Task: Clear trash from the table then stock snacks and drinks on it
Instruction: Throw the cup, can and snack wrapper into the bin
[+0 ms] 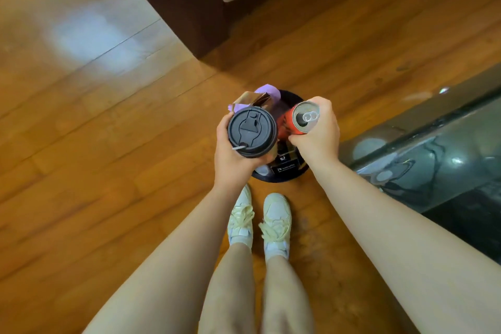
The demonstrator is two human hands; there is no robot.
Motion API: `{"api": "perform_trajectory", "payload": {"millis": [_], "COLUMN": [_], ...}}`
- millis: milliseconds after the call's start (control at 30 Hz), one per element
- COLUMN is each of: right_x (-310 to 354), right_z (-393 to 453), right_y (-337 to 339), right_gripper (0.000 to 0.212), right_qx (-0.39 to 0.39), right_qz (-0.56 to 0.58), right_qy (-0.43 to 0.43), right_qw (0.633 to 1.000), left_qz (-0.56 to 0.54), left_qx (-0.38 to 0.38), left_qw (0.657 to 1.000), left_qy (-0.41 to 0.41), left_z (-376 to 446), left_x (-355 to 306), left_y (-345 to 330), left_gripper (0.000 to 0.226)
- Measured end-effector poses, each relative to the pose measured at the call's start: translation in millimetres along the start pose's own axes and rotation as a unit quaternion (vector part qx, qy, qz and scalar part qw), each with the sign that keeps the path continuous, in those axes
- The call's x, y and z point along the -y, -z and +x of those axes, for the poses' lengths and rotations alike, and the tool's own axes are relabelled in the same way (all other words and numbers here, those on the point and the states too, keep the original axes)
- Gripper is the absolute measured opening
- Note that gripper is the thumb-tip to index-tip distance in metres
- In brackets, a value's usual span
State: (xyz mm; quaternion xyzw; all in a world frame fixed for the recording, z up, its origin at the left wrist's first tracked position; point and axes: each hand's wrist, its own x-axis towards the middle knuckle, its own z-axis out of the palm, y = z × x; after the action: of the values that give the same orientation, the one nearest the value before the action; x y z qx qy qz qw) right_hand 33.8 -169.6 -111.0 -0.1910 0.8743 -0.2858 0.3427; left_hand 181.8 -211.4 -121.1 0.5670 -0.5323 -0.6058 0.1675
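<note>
My left hand [230, 157] grips a takeaway cup with a black lid [252, 131], held upright over a round black trash bin [282, 175] on the floor. My right hand [320, 133] grips an opened red drink can [299, 119], tilted above the same bin. Inside the bin lie purple paper [268, 91], a gold wrapper [250, 99] and a dark box with a white label [284, 167]. Cup and can hide most of the bin's opening.
The wooden floor [108, 144] spreads all around. A dark glass table [433, 160] runs along the right side. A dark brown sofa base [176, 3] stands behind the bin. My two feet in white shoes [260, 222] stand just in front of the bin.
</note>
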Motion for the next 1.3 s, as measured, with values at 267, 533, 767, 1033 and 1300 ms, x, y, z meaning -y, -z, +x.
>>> {"api": "perform_trajectory", "payload": {"millis": [267, 533, 767, 1033, 1300], "right_x": [-8.4, -13.9, -19.5, 1.6, 35.5], "right_z": [1.3, -3.7, -24.2, -92.4, -186.3], "right_y": [-2.0, 0.4, 7.2, 56.9, 127.7], "right_gripper": [0.077, 0.077, 0.079, 0.058, 0.029], "right_qx": [0.093, 0.126, 0.165, 0.238, 0.247], "right_qz": [-0.044, -0.033, -0.017, 0.0, 0.0], "right_qy": [-0.065, -0.084, -0.108, -0.16, -0.235], "right_qw": [0.993, 0.988, 0.98, 0.958, 0.94], "left_qz": [-0.001, 0.085, 0.19, 0.103, 0.026], "left_qx": [-0.028, -0.026, -0.017, -0.019, 0.045], "left_qw": [1.0, 0.996, 0.972, 0.952, 0.936], "left_qy": [-0.004, -0.024, 0.136, 0.286, 0.348], "left_z": [0.1, -4.9, -19.1, -72.8, -169.7], "left_x": [11.8, 20.3, 31.5, -13.3, -108.9], "left_y": [6.0, -2.5, 6.1, 43.8, 74.7], "left_gripper": [0.098, 0.096, 0.12, 0.108, 0.029]}}
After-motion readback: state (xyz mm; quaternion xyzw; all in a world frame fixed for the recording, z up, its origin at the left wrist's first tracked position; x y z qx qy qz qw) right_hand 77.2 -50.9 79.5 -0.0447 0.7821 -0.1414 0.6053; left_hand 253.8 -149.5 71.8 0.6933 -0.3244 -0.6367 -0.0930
